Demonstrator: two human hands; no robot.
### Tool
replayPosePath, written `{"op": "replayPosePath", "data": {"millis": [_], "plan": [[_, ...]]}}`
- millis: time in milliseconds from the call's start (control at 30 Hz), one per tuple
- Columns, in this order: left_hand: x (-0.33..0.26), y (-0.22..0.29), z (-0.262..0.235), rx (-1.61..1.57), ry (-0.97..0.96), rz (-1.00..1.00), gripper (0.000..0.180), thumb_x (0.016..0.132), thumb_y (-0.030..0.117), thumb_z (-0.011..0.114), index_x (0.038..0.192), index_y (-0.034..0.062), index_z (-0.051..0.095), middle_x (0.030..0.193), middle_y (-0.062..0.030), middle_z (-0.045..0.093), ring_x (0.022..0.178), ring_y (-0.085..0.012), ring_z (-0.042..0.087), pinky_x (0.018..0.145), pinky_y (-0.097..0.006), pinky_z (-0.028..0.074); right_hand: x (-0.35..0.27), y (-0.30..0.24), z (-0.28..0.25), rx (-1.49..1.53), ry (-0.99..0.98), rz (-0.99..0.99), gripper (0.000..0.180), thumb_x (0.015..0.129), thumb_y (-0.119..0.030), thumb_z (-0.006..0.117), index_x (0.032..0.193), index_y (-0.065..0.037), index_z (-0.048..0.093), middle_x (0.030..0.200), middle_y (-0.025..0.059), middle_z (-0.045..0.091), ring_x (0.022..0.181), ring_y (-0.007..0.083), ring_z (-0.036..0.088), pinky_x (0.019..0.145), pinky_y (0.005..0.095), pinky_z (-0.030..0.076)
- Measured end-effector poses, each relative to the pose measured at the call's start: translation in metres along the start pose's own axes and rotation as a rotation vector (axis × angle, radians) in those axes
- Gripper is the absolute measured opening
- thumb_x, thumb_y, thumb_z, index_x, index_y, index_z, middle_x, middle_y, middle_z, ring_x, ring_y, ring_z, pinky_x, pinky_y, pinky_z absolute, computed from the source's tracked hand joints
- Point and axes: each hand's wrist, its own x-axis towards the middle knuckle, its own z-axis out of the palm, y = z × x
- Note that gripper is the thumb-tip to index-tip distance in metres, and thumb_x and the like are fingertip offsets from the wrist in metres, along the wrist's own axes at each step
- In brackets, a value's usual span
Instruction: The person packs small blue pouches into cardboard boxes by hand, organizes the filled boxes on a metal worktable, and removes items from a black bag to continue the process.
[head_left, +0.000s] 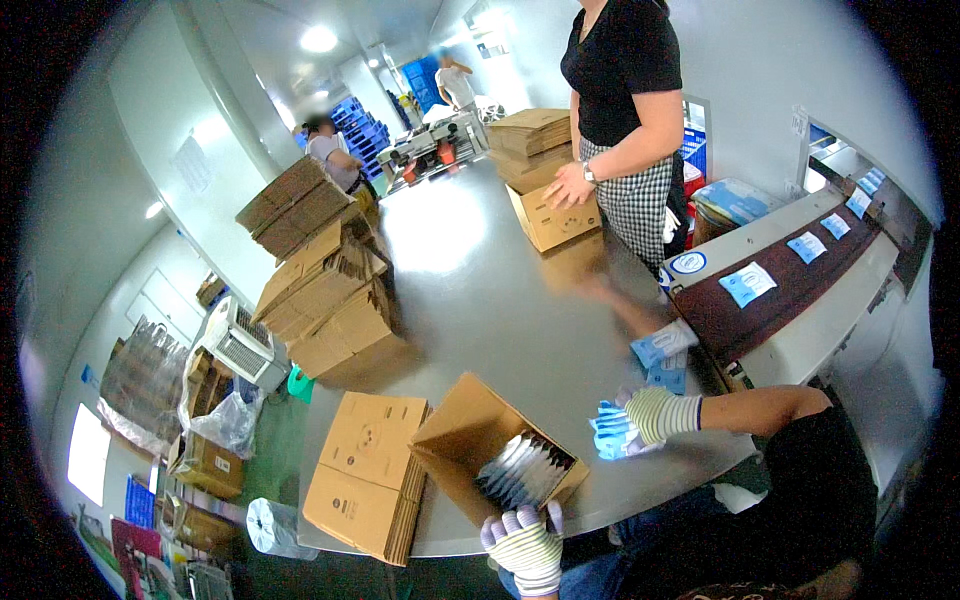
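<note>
Blue packets [610,430] fan out from the striped-gloved right hand [662,416], its fingers closed on one end so that the bunch juts leftward, beside an open cardboard carton [450,432] on the steel table [450,300]. Inside the carton, a row of packets stands on edge, apart from that grip. The gloved left hand [528,550] sits at the carton's near edge, fingers side by side; whether they clamp the cardboard, I cannot tell.

Looked down and forward from the wearer's head, close above the table [470,310], and reached a ceiling lamp [318,39] far beyond.
</note>
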Motion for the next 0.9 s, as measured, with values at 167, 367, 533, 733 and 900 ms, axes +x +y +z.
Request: {"op": "replayPosePath", "data": {"millis": [167,367,533,733,900], "plan": [[0.0,0.0,0.003,-0.008,0.014,-0.005,0.035,0.079,0.041,0.064,0.07,0.0118,0.047,0.064,-0.0056,0.046,0.066,-0.0268,0.052,0.076,-0.043,0.042,0.011,0.014,0.034,-0.128,0.229,-0.171,0.095,0.058,-0.049,0.08,0.124,0.007,0.042,0.11,0.024,0.058,0.1,0.037,0.06,0.086,0.0451,0.049],[0.004,0.0,-0.001,-0.03,0.005,-0.003,0.036,0.078,0.041,0.065,0.069,0.0118,0.047,0.064,-0.0064,0.045,0.066,-0.0278,0.052,0.075,-0.043,0.042,0.005,0.005,0.023,-0.129,0.186,-0.154,0.094,0.059,-0.048,0.079,0.13,0.0,0.041,0.123,0.0225,0.053,0.109,0.0363,0.056,0.09,0.0473,0.047],[0.005,0.0,0.001,-0.033,-0.006,-0.021,0.036,0.078,0.041,0.066,0.069,0.0117,0.047,0.063,-0.0065,0.045,0.065,-0.028,0.052,0.075,-0.043,0.043,0.005,0.007,0.031,-0.174,0.309,-0.212,0.094,0.058,-0.05,0.079,0.127,0.003,0.044,0.123,0.0225,0.05,0.108,0.0386,0.055,0.09,0.0495,0.046],[0.004,0.0,0.002,-0.037,0.001,-0.019,0.036,0.078,0.041,0.065,0.069,0.0117,0.047,0.063,-0.0061,0.045,0.065,-0.0275,0.052,0.076,-0.043,0.043,0.001,0.004,0.05,-0.308,0.407,-0.282,0.082,0.062,-0.049,0.073,0.125,-0.002,0.049,0.128,0.0256,0.05,0.113,0.0417,0.052,0.093,0.051,0.044],[0.006,-0.001,0.002,-0.029,-0.008,-0.012,0.035,0.078,0.041,0.065,0.07,0.0115,0.048,0.064,-0.0063,0.046,0.066,-0.0276,0.052,0.076,-0.044,0.043,0.017,0.007,0.034,-0.243,0.287,-0.194,0.084,0.063,-0.049,0.075,0.125,0.0,0.048,0.117,0.0255,0.055,0.108,0.0401,0.054,0.091,0.0509,0.044]]}}
